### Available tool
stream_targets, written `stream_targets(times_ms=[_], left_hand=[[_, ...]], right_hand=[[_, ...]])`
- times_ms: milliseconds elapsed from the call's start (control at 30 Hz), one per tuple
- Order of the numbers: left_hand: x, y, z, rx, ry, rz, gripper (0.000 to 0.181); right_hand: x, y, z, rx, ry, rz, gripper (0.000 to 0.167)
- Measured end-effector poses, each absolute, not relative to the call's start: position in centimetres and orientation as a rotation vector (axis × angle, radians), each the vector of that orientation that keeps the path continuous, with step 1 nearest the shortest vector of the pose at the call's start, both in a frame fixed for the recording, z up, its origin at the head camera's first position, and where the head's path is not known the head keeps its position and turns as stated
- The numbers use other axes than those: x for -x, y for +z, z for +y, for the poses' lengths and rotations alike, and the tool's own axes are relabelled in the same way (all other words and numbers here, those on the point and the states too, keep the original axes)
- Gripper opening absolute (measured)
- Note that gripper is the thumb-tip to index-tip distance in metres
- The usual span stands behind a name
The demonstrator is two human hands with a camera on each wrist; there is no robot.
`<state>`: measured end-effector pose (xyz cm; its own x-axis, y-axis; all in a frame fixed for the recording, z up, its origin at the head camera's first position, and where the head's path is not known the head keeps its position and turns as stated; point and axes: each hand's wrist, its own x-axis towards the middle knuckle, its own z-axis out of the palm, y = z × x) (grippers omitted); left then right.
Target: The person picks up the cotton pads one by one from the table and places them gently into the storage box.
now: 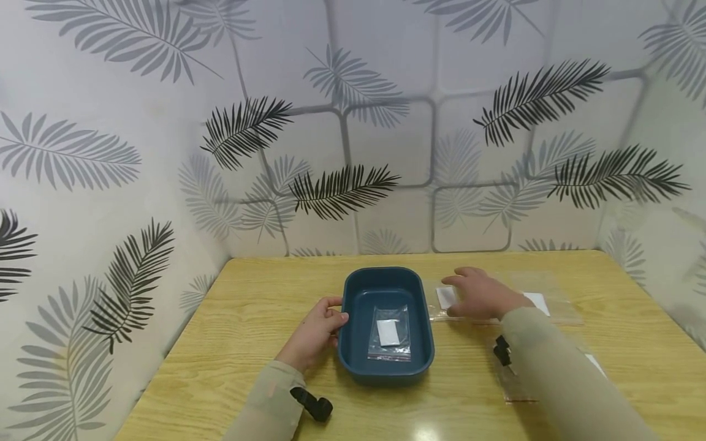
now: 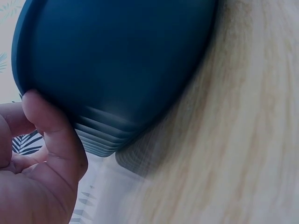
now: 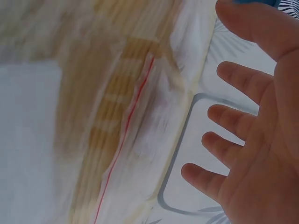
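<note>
A deep blue rounded plastic box (image 1: 387,376) stands on the table in the head view. Inside it lies a small clear zip bag (image 1: 391,352) with a white square in it. My left hand (image 1: 317,331) grips the box's left wall, thumb at the rim; in the left wrist view that thumb (image 2: 58,135) touches the box's side (image 2: 117,70). To the right of the box my right hand (image 1: 480,294) is over clear bags with nothing in its grasp. In the right wrist view its fingers are spread beside a red-lined zip bag (image 3: 124,135).
Another clear bag (image 1: 562,309) with a white piece lies toward the back right of the wooden table (image 1: 265,288). One more bag (image 1: 510,380) lies partly under the right forearm. A wall (image 1: 386,147) with leaf patterns rises behind the table.
</note>
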<state>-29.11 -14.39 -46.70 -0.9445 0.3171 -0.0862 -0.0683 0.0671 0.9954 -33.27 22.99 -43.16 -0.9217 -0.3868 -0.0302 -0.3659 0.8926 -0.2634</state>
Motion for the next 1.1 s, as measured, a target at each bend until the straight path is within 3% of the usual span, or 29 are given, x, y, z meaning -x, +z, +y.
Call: stream_targets(times_ms=[500, 1100], left_hand=[[29.1, -45.9, -13.7, -0.271, 1.942, 2.082, 0.046], [28.9, -46.7, -14.0, -0.240, 1.958, 2.106, 0.041]], right_hand=[[34.5, -43.6, 24.1, 0.435, -0.307, 2.929, 0.081], [34.2, -44.7, 23.7, 0.397, -0.347, 2.927, 0.066]])
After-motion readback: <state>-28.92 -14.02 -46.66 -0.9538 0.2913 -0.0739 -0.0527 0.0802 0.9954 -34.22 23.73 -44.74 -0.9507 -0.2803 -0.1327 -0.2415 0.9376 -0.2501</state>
